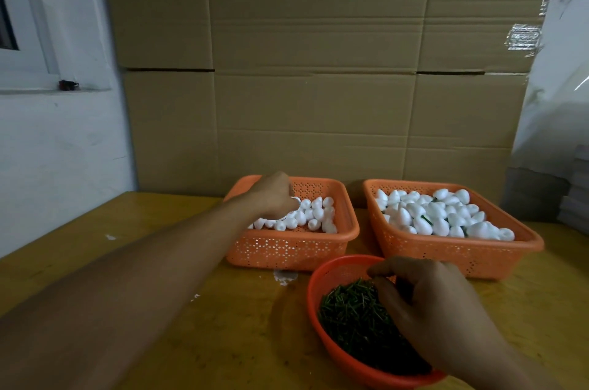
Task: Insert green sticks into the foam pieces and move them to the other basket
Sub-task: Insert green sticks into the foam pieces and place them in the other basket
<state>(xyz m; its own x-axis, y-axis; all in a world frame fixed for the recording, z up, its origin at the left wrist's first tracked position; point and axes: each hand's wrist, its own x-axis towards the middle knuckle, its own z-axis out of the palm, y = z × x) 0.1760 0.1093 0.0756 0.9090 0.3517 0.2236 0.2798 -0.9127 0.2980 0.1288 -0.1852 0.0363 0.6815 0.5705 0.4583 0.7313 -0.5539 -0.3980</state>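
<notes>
The left hand [275, 196] reaches into the left orange basket [291, 247], its fingers curled down among the plain white foam pieces [314, 214] directly beneath and just beyond its fingertips; it seems to be closing on one, though the knuckles hide whether anything is pinched yet, so I cannot tell. The right hand [427, 303] sits over the round red bowl [322, 281], thumb and forefinger drawn together above the heap of green sticks [350, 316] that lies just below and to the inner side of its palm; whether a stick is between them is too small to make out. The sticks lie jumbled at every angle, so no single long axis is ready-made for picking. The right basket [462, 259], holding foam pieces with bits of green showing between them, stands just beyond the right hand and well apart from the left, so the right hand looks nearer for dropping off a finished piece
</notes>
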